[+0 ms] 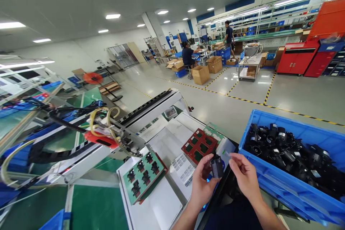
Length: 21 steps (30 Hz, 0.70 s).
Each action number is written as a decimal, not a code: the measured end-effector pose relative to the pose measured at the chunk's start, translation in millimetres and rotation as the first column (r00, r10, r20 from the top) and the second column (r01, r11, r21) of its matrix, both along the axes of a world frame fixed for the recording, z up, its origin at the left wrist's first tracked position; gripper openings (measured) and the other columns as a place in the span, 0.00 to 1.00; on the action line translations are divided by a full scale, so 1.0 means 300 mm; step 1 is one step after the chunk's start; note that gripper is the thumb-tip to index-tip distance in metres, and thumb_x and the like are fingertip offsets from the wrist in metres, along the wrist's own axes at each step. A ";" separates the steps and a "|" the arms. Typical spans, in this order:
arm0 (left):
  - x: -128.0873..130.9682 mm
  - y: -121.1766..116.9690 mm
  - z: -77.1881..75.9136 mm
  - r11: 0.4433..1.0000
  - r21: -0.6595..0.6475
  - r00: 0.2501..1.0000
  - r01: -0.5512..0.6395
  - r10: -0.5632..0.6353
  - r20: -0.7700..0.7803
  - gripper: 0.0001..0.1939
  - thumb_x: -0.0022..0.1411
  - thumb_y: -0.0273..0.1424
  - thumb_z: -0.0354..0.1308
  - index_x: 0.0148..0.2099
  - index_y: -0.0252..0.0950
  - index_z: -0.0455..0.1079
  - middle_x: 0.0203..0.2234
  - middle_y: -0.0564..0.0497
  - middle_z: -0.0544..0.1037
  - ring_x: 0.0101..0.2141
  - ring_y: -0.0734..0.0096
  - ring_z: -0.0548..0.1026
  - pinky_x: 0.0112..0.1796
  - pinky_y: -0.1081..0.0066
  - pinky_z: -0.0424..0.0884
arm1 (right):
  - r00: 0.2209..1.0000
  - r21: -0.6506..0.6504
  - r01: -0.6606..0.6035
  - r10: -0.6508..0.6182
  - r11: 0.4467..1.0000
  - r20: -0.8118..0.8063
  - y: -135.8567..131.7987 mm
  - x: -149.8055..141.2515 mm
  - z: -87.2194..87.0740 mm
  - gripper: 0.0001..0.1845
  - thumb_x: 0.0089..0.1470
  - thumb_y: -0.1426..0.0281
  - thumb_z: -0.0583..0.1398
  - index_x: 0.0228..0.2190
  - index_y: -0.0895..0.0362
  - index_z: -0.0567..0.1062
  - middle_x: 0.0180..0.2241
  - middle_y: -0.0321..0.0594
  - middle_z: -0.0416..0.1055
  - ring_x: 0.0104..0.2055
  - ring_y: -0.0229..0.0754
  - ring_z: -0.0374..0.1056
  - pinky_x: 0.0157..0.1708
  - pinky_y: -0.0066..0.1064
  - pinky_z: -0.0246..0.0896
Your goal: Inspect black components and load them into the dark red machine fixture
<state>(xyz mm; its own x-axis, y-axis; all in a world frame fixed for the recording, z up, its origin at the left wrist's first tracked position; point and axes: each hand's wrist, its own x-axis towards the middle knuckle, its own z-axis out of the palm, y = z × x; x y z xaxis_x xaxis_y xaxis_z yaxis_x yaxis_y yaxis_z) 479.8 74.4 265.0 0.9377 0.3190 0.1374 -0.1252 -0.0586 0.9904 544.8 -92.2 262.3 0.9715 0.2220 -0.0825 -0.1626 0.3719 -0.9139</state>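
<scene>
My left hand (203, 181) is closed round a black cylindrical part (216, 166) and holds it upright over the machine's front edge. To its right, my right hand (244, 174) pinches thumb and forefinger together beside the part. A small pale bit seems to show at those fingertips, too small to name. Just beyond my hands lies a red plate with cut-outs (199, 145). A sheet of silvery labels (183, 169) is left of my left hand. Farther left, a green plate (145, 176) carries several black parts in its slots.
A blue crate (285, 176) full of black cylindrical parts stands at the right. The machine's gantry (151, 107) and its red-cased head (101, 139) with hoses are at the left. Across the floor, one person sits (188, 55) and another stands (229, 36) near cardboard boxes (201, 75).
</scene>
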 end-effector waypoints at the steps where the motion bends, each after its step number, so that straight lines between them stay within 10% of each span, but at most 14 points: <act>1: 0.003 0.004 0.008 1.000 0.004 1.000 0.018 -0.018 -0.016 0.34 0.53 0.33 0.77 0.61 0.43 0.72 0.55 0.41 0.79 0.53 0.55 0.79 0.53 0.59 0.77 | 1.000 -0.025 -0.016 0.017 1.000 0.022 -0.014 0.005 0.010 0.21 0.53 0.50 0.72 0.36 0.54 0.81 0.28 0.35 0.71 0.29 0.37 0.62 0.29 0.27 0.57; 6: 0.002 0.003 0.036 0.994 0.012 0.992 0.112 -0.111 -0.056 0.34 0.52 0.26 0.75 0.61 0.42 0.72 0.49 0.45 0.81 0.47 0.59 0.81 0.51 0.59 0.78 | 0.942 -0.101 -0.335 0.335 0.937 -0.015 -0.032 0.005 0.060 0.25 0.55 0.48 0.69 0.26 0.57 0.77 0.23 0.32 0.65 0.25 0.35 0.55 0.26 0.28 0.51; 21: 0.014 -0.016 0.077 0.994 0.098 0.996 0.043 -0.035 -0.079 0.32 0.52 0.25 0.73 0.59 0.42 0.73 0.50 0.44 0.80 0.46 0.59 0.82 0.47 0.60 0.81 | 0.969 -0.288 -0.225 0.246 0.931 0.039 0.024 -0.026 0.070 0.26 0.57 0.45 0.66 0.26 0.56 0.78 0.24 0.36 0.71 0.26 0.39 0.60 0.27 0.31 0.54</act>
